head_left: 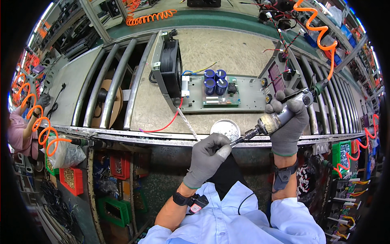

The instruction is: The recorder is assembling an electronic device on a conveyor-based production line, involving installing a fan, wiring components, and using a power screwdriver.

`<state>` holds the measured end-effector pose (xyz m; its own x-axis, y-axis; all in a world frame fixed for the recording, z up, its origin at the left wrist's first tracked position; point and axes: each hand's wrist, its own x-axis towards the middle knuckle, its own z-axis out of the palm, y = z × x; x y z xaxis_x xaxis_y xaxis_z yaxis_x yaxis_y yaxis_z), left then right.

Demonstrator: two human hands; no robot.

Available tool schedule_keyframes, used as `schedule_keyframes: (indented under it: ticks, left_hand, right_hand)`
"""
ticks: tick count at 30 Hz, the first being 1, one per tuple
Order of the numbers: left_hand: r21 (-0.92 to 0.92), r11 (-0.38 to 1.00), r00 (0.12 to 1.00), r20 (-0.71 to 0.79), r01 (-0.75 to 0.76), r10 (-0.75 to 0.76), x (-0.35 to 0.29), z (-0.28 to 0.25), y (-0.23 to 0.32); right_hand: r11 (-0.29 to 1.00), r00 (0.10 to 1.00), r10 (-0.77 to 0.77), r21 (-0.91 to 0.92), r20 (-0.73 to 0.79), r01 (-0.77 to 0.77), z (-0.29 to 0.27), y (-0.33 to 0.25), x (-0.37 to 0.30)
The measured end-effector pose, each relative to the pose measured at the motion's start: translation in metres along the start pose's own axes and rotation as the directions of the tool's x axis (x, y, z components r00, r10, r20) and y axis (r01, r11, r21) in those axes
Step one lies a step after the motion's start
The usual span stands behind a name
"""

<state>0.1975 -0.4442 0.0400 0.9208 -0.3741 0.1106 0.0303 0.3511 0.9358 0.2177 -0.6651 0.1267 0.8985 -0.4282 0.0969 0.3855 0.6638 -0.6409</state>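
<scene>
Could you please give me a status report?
Right hand gripping power driver. Left hand pinching its tip. Circuit board on metal chassis. White bowl close behind.

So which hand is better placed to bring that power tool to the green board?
Probably the right hand: its grip wraps the body of the power tool, while the left hand pinches its thin tip.

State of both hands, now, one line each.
Left hand: closed, fingers pinched at the tip of the bit; any screw there cannot be told.
Right hand: closed, holding the power driver.
</scene>
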Motion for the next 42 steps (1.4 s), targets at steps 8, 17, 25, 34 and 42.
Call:
schedule_keyframes:
  ticks: [8, 17, 25, 34, 42]
  left_hand:
    - [0.196, 0.977, 0.997, -0.004, -0.078, 0.081, 0.002, 0.0, 0.01]
    - [0.184, 0.978, 0.993, -0.034, -0.101, 0.109, 0.007, 0.005, 0.004]
    - [0.931, 0.258, 0.863, 0.101, -0.257, 0.495, 0.052, -0.014, -0.035]
    - [0.935, 0.271, 0.905, 0.102, -0.229, 0.412, 0.031, -0.021, -0.048]
    - [0.922, 0.242, 0.898, 0.189, -0.301, 0.398, 0.029, -0.02, -0.046]
  right_hand:
    - [1.0, 1.0, 0.002, 0.018, -0.031, -0.002, -0.004, -0.001, 0.002]
    - [0.999, 0.999, -0.039, -0.028, -0.025, 0.039, 0.0, -0.002, 0.003]
    - [0.908, 0.966, -0.253, -0.334, 0.042, 0.253, 0.016, 0.028, -0.001]
    - [0.867, 0.971, -0.062, -0.468, 0.232, 0.168, 0.009, 0.065, -0.003]
    - [0.813, 0.948, -0.053, -0.537, 0.315, 0.224, -0.001, 0.095, 0.004]
